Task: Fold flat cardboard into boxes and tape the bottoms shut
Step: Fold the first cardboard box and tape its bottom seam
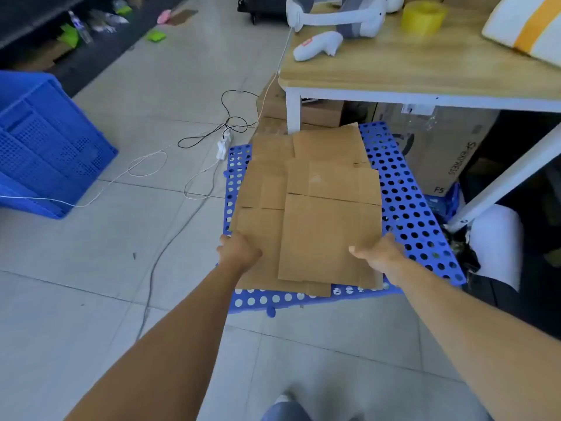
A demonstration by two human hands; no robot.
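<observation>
Now flat cardboard stack [267, 189] lies on blue perforated pallet [406, 202] on floor, beside table [425, 71] leg. L hand [238, 249] grasps stack's left edge, fingers curled under. R hand [379, 256] pinches top sheet [328, 238] at right edge, thumb on top.

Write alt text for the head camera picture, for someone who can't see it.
A left hand and right hand hold opposite sides of flat cardboard stacked on a blue holed mat on the floor, beside a wooden table.
</observation>
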